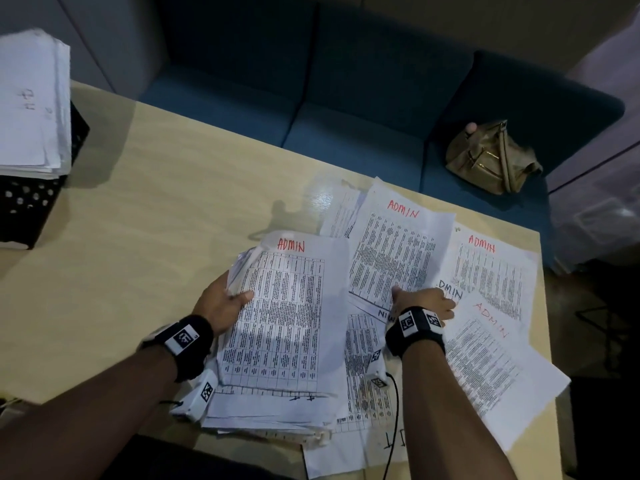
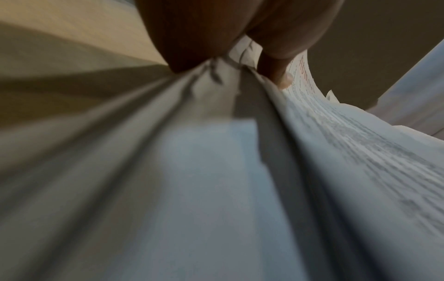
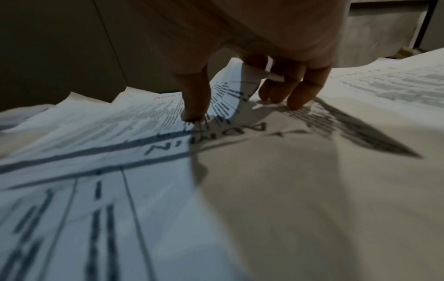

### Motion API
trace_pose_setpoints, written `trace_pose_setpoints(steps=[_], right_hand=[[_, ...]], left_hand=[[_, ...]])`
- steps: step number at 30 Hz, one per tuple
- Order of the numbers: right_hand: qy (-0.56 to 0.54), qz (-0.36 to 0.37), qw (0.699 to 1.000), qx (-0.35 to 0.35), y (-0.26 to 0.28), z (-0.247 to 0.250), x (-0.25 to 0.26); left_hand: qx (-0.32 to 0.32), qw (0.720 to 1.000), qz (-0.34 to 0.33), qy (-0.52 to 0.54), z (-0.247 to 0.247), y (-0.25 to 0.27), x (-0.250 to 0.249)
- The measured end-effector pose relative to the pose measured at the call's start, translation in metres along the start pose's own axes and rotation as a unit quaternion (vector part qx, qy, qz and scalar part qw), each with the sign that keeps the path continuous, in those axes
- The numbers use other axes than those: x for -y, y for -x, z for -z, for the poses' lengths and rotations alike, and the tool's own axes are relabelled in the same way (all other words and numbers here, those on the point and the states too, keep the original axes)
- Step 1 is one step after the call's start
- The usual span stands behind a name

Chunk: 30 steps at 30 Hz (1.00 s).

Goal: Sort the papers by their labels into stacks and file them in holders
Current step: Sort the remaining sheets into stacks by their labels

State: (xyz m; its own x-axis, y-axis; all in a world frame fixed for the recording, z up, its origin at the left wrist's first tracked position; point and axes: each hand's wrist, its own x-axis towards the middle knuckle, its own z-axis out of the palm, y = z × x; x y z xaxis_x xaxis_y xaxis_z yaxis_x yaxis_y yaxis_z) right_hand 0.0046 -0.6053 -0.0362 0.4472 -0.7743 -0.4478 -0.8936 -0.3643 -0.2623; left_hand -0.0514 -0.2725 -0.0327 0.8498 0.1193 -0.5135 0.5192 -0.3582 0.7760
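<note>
My left hand [image 1: 225, 301] grips the left edge of a thick paper stack [image 1: 284, 327], thumb on top; its top sheet reads ADMIN in red. In the left wrist view the left hand [image 2: 230, 34] clamps the stack [image 2: 216, 171], whose layered edges fan toward the camera. My right hand [image 1: 424, 303] pinches the lower corner of a loose ADMIN sheet [image 1: 394, 251] lying right of the stack. In the right wrist view the right hand [image 3: 240, 91] has its thumb on that sheet [image 3: 144, 114], and the corner curls up against the fingers.
More ADMIN sheets [image 1: 488, 271] [image 1: 485, 362] lie spread toward the table's right edge. A black perforated holder [image 1: 27, 202] at far left carries a paper pile [image 1: 31, 98]. A tan bag [image 1: 491, 157] sits on the blue sofa [image 1: 346, 116] behind the table.
</note>
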Motion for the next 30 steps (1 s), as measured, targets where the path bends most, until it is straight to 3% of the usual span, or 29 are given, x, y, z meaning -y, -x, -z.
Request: trace_pose_setpoints(steps=[7,13,15,18,22,25,28,30], right_hand=[[-0.062,-0.002,0.996,0.056,-0.015,0.000,0.011],[-0.053,0.082,0.995,0.012,-0.006,0.002,0.009],[-0.103,0.094,0.990,0.025,0.000,0.003,0.010],[-0.194,0.156,0.968,0.021,0.016,0.014,0.016],[-0.264,0.229,0.936,-0.044,0.030,0.051,0.020],[-0.356,0.289,0.885,-0.088,0.039,0.092,0.018],[-0.446,0.315,0.837,-0.045,0.048,0.108,0.006],[-0.466,0.292,0.835,0.025,0.053,0.098,-0.008]], left_hand=[[-0.007,1.000,0.008,-0.010,0.001,0.000,0.007],[-0.013,1.000,-0.003,-0.018,-0.002,-0.002,0.005],[-0.012,1.000,-0.002,-0.017,-0.001,-0.003,0.006],[-0.004,1.000,0.012,-0.006,-0.001,-0.005,0.007],[-0.009,1.000,0.026,0.009,-0.001,-0.004,0.007],[-0.012,1.000,0.025,0.005,0.000,-0.005,0.005],[-0.019,0.999,0.031,0.015,0.000,-0.003,0.004],[-0.027,0.997,0.044,0.062,-0.002,0.000,0.002]])
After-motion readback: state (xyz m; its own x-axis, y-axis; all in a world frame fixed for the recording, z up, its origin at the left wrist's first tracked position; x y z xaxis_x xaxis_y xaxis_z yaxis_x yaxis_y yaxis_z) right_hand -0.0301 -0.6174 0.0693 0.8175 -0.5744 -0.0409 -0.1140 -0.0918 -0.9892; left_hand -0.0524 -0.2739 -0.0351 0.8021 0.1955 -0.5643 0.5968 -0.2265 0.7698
